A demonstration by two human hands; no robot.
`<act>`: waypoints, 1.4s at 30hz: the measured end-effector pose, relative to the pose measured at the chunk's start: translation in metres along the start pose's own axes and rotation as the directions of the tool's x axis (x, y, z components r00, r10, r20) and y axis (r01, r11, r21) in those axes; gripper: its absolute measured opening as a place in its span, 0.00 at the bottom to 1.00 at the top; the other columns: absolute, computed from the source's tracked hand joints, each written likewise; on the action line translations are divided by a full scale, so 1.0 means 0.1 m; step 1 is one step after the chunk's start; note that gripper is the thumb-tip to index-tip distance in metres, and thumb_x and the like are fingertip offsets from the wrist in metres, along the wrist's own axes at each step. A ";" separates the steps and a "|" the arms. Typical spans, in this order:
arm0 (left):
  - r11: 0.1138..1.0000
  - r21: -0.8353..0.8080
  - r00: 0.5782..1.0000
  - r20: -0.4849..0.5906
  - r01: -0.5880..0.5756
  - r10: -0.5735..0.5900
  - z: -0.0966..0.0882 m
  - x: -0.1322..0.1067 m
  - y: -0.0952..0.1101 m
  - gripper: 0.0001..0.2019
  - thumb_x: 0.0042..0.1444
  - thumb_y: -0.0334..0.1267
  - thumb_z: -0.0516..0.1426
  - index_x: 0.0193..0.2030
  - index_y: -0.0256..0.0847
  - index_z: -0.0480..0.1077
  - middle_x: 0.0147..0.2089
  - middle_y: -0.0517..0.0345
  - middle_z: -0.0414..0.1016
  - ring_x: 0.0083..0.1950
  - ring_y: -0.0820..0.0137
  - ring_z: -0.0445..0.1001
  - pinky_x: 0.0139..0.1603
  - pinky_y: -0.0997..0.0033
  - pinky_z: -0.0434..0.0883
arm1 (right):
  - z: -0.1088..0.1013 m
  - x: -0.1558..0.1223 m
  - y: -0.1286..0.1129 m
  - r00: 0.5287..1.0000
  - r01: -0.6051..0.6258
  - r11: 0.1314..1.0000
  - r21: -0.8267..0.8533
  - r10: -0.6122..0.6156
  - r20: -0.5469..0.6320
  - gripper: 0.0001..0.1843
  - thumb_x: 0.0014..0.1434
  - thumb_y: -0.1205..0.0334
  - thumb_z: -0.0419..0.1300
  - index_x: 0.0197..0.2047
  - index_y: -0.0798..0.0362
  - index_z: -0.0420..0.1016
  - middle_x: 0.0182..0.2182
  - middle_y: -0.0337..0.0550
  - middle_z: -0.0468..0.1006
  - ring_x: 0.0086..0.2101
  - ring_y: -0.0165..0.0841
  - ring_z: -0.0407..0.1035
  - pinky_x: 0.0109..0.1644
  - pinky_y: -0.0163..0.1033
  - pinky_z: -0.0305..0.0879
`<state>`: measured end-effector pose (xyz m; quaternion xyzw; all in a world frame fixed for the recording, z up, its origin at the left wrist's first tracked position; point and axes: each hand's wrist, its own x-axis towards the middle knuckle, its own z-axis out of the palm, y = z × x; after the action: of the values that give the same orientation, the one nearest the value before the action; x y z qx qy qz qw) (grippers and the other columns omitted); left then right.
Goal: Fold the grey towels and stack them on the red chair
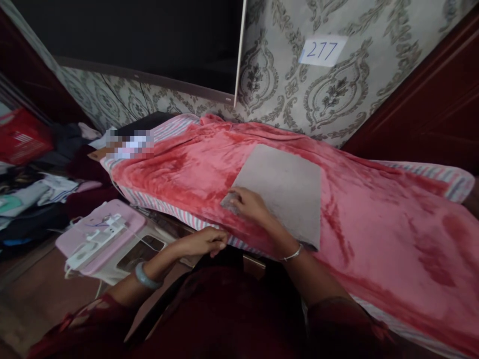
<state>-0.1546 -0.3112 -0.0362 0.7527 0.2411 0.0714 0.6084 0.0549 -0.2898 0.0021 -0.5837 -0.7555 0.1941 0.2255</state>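
Note:
A flat grey cloth (284, 184), roughly square, lies spread on a pink-red plush blanket (194, 164). My right hand (249, 203), with a thin bracelet at the wrist, rests on the cloth's near left corner. Its fingers are loosely bent, with a gap between thumb and forefinger. My left hand (207, 241) is closed beside the striped front edge of the blanket, left of the cloth and apart from it. Whatever its curled fingers may hold is hidden.
A pink-topped stool (129, 214) bearing a white power strip (92, 244) stands at left. Piled clothes (41, 194) and a red bag (22, 137) lie farther left. Behind are a dark television (149, 45), a patterned wall (262, 75) and a paper marked 277 (322, 51).

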 end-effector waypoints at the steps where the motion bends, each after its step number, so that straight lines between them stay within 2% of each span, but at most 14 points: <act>1: 0.997 0.071 1.000 -0.030 0.005 -0.003 0.01 -0.03 -0.01 0.20 0.63 0.52 0.54 0.26 0.42 0.63 0.23 0.62 0.66 0.24 0.74 0.64 0.28 0.75 0.61 | -0.05 -0.03 0.06 0.999 0.026 0.997 0.068 -0.025 -0.022 0.19 0.64 0.68 0.56 0.58 0.51 0.73 0.41 0.43 0.80 0.40 0.35 0.73 0.46 0.39 0.67; 4: 0.963 0.267 0.953 -0.284 -0.026 0.104 0.01 -0.04 0.02 0.15 0.64 0.45 0.52 0.27 0.42 0.64 0.25 0.60 0.67 0.27 0.71 0.66 0.30 0.73 0.63 | -0.17 -0.22 0.20 0.984 0.103 0.991 0.086 -0.089 -0.151 0.18 0.65 0.67 0.54 0.56 0.53 0.76 0.39 0.45 0.80 0.40 0.36 0.73 0.48 0.41 0.68; 6: 0.908 0.417 0.859 -0.447 -0.046 0.249 -0.01 0.02 0.11 0.08 0.62 0.39 0.51 0.35 0.42 0.69 0.33 0.56 0.73 0.34 0.68 0.71 0.37 0.70 0.68 | -0.20 -0.40 0.26 0.969 0.141 0.990 -0.025 -0.143 -0.199 0.17 0.66 0.65 0.55 0.55 0.54 0.77 0.47 0.51 0.79 0.48 0.40 0.72 0.54 0.45 0.67; 8: 0.809 0.587 0.766 -0.507 -0.029 0.396 -0.05 0.14 0.20 0.13 0.62 0.34 0.49 0.49 0.40 0.72 0.48 0.47 0.77 0.49 0.62 0.75 0.52 0.62 0.71 | -0.19 -0.59 0.28 0.970 0.138 0.976 -0.166 -0.167 -0.179 0.21 0.67 0.62 0.56 0.62 0.53 0.74 0.58 0.55 0.75 0.58 0.44 0.67 0.62 0.52 0.63; 9: 0.747 0.665 0.746 -0.494 -0.008 0.447 -0.07 0.20 0.23 0.17 0.63 0.33 0.48 0.56 0.39 0.71 0.56 0.44 0.75 0.58 0.59 0.72 0.60 0.57 0.67 | -0.17 -0.68 0.28 0.975 0.119 0.963 -0.242 -0.159 -0.153 0.24 0.67 0.61 0.56 0.65 0.52 0.71 0.63 0.56 0.71 0.62 0.46 0.63 0.65 0.56 0.59; 12: 0.578 0.815 0.802 -0.371 0.040 0.468 -0.10 0.38 0.19 0.26 0.66 0.35 0.49 0.70 0.40 0.62 0.73 0.42 0.61 0.75 0.55 0.55 0.74 0.46 0.52 | -0.06 -0.91 0.27 0.993 0.044 0.895 -0.443 -0.086 -0.077 0.30 0.67 0.60 0.57 0.71 0.47 0.63 0.72 0.53 0.59 0.69 0.51 0.51 0.68 0.68 0.49; 16: 0.558 0.829 0.871 -0.300 0.035 0.390 -0.20 0.42 -0.03 0.29 0.67 0.41 0.52 0.74 0.42 0.58 0.77 0.45 0.55 0.77 0.54 0.52 0.76 0.42 0.47 | 0.01 -1.16 0.32 0.993 0.013 0.858 -0.514 -0.072 -0.095 0.32 0.67 0.60 0.57 0.73 0.46 0.60 0.73 0.51 0.56 0.71 0.51 0.49 0.69 0.69 0.48; 20: 0.687 0.724 0.828 -0.349 -0.058 0.439 -0.50 0.41 -0.08 0.23 0.70 0.45 0.45 0.65 0.43 0.70 0.70 0.48 0.68 0.70 0.60 0.66 0.71 0.50 0.62 | -0.20 -1.25 0.55 0.975 0.065 0.924 -0.377 -0.139 -0.174 0.25 0.70 0.59 0.52 0.68 0.49 0.69 0.66 0.51 0.69 0.66 0.44 0.61 0.69 0.57 0.57; 24: 0.738 0.663 0.722 -0.571 0.125 0.391 -0.68 0.68 0.10 0.25 0.68 0.46 0.46 0.63 0.36 0.71 0.62 0.43 0.76 0.63 0.57 0.73 0.66 0.52 0.69 | -0.47 -1.20 0.87 0.923 -0.115 0.933 -0.342 -0.026 -0.384 0.28 0.71 0.53 0.49 0.70 0.52 0.65 0.67 0.55 0.67 0.67 0.48 0.59 0.68 0.59 0.57; 26: 0.649 0.743 0.728 -0.535 0.165 0.428 -0.64 0.84 0.15 0.27 0.66 0.47 0.49 0.67 0.36 0.67 0.68 0.41 0.70 0.70 0.53 0.67 0.69 0.49 0.65 | -0.47 -1.19 0.99 0.912 -0.229 0.906 -0.357 0.072 -0.403 0.31 0.70 0.50 0.50 0.73 0.50 0.62 0.70 0.54 0.61 0.70 0.52 0.53 0.68 0.64 0.55; 30: 0.480 0.871 0.827 -0.346 0.107 0.443 -0.51 1.00 0.04 0.29 0.68 0.49 0.48 0.72 0.39 0.61 0.75 0.43 0.58 0.76 0.55 0.57 0.73 0.48 0.59 | -0.27 -1.25 1.14 0.910 -0.304 0.891 -0.338 0.167 -0.379 0.31 0.71 0.49 0.49 0.73 0.46 0.60 0.73 0.50 0.57 0.71 0.50 0.51 0.68 0.64 0.56; 33: 0.523 0.846 0.813 -0.378 0.108 0.443 -0.55 1.00 -0.07 0.28 0.69 0.48 0.47 0.71 0.38 0.61 0.74 0.41 0.60 0.74 0.56 0.61 0.71 0.50 0.63 | -0.17 -1.32 1.22 0.885 -0.293 0.913 -0.283 0.147 -0.441 0.30 0.71 0.49 0.49 0.72 0.50 0.62 0.72 0.53 0.59 0.71 0.50 0.50 0.69 0.62 0.57; 38: 0.702 0.706 0.668 -0.568 0.096 0.480 -0.64 0.72 -0.08 0.19 0.66 0.44 0.48 0.55 0.37 0.72 0.55 0.43 0.78 0.58 0.58 0.75 0.61 0.52 0.72 | -0.14 -1.60 1.28 0.832 -0.171 0.969 -0.180 0.044 -0.553 0.32 0.70 0.46 0.52 0.70 0.53 0.65 0.69 0.59 0.63 0.69 0.49 0.55 0.70 0.62 0.55; 42: 0.692 0.722 0.718 -0.484 0.004 0.500 -0.55 0.46 -0.05 0.15 0.61 0.41 0.56 0.51 0.39 0.73 0.49 0.48 0.79 0.51 0.60 0.77 0.55 0.56 0.75 | -0.10 -1.88 1.22 0.822 -0.081 0.979 -0.188 -0.041 -0.567 0.31 0.69 0.47 0.56 0.72 0.46 0.62 0.71 0.52 0.61 0.69 0.47 0.56 0.70 0.62 0.57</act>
<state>-0.1378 -0.2408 -0.0357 0.8736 0.3326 0.3221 0.1501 0.1982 -0.4421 -0.0789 -0.6428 -0.6636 -0.0646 0.3772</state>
